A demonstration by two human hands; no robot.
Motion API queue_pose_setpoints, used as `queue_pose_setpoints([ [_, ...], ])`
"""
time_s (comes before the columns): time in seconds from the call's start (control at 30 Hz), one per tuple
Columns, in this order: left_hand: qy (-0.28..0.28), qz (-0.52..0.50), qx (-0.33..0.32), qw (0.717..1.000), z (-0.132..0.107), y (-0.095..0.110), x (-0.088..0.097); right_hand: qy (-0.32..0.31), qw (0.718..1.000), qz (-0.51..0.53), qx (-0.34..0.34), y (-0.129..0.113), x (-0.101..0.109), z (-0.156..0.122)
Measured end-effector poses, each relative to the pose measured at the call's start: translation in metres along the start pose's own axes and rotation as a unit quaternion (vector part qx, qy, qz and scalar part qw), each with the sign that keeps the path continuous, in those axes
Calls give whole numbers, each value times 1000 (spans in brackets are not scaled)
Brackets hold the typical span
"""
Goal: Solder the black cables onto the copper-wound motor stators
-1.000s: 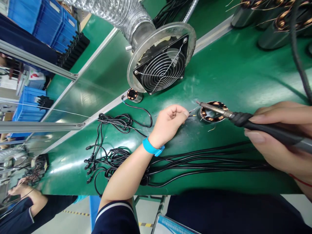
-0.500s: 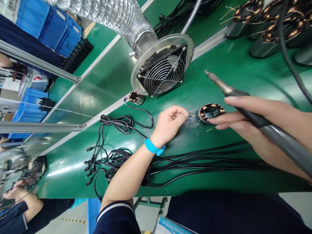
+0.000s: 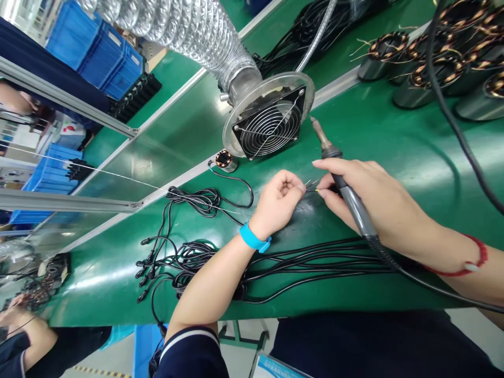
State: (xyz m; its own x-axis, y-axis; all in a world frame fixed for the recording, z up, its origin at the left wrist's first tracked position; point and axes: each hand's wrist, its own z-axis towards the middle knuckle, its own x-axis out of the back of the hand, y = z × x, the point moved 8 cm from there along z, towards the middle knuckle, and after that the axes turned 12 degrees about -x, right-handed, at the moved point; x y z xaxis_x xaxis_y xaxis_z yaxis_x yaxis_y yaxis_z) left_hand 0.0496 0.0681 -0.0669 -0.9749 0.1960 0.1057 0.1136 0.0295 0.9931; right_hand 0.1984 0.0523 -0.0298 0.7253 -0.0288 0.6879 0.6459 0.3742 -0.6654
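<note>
My left hand, with a blue wrist strap, is closed in a pinch on thin wire ends on the green bench. My right hand grips a soldering iron whose tip points up and away toward the fan. Its fingertips also touch the wire ends, right beside my left fingers. The copper-wound stator seen earlier is hidden under my right hand.
An extraction fan on a silver flexible duct stands just behind the hands. Black cables lie bundled along the bench's front. A small stator sits near the fan; several wound stators stand far right. Another person's hand shows lower left.
My right hand moved left with the soldering iron, lifting its tip off the stator and swinging it upright. Its fingers now meet the wire ends and cover the stator. My left hand stayed.
</note>
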Motion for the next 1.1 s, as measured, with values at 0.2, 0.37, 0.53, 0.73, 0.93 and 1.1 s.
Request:
queue_pose_setpoints([
  [0.2, -41, 109, -177, 977, -6, 31, -2, 6, 993, 104, -60, 9, 0, 2],
  [0.37, -70, 179, -206, 959, -9, 38, -6, 5, 992, 117, -54, 11, 1, 2],
  [0.53, -65, 144, -103, 982, -8, 17, -9, 61, 997, 22, -51, 4, 35, -10],
  [0.73, -57, 43, 10, 997, -13, -4, -18, 133, 989, 52, -48, 20, 56, -60],
  [0.93, -41, -23, 45, 998, -15, -7, -23, 124, 989, 73, -17, 32, 45, -84],
  [1.1, -34, -26, 85, 995, -18, -8, -25, 111, 984, 74, -118, 50, 42, -99],
])
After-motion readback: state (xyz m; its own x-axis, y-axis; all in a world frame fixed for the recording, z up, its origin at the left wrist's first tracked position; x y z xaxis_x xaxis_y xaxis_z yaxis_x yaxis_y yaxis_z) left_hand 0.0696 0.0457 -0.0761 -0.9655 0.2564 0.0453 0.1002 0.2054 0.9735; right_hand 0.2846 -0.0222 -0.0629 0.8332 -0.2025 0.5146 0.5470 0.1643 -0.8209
